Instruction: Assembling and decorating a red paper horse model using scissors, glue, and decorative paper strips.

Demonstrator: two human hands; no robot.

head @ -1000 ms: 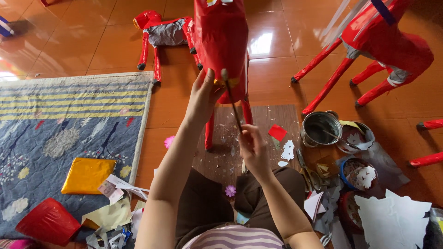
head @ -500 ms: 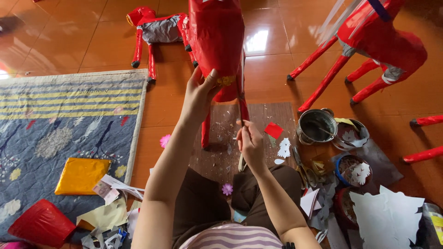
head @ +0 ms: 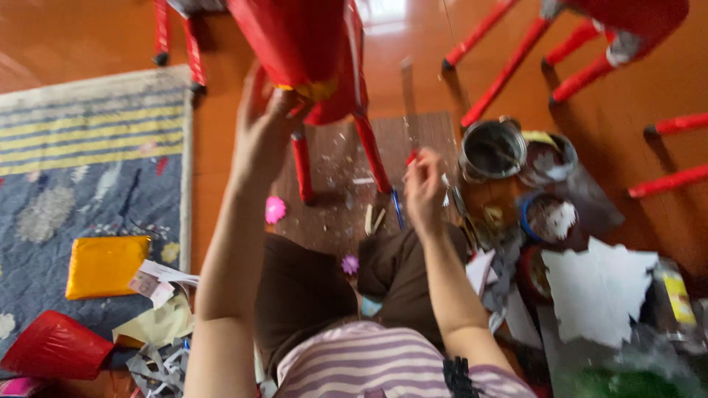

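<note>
Under L hand (head: pixel 262 121) — red figure (head: pixel 302 44)

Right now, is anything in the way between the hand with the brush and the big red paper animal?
Nothing visible blocks it. The right hand hangs over the brown board, just right of the red paper animal figure, with only open air between them. The left hand already touches the figure's underside.

Glossy red paper figure (head: pixel 310 44), shiny orange floor (head: pixel 88 37) (tile-smooth), matt woven cloth rug (head: pixel 81 169).

Red paper animal figure (head: pixel 310 44), upright
</note>
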